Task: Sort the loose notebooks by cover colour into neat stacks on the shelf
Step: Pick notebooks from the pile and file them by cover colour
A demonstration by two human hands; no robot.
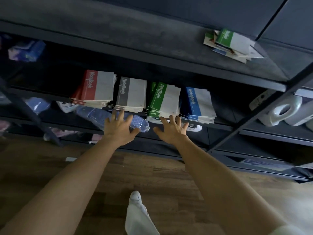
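One head-worn wide-angle camera looks forward and down, close to the shelving [135,36].

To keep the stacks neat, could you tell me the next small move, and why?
Probably nudge the green notebook stack square with the right hand: its open fingers are at the stack's front edge, and one lower notebook sits skewed.

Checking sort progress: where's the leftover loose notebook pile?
In the head view, the loose pile lies at upper right on the upper shelf, above and to the right of the blue stack.
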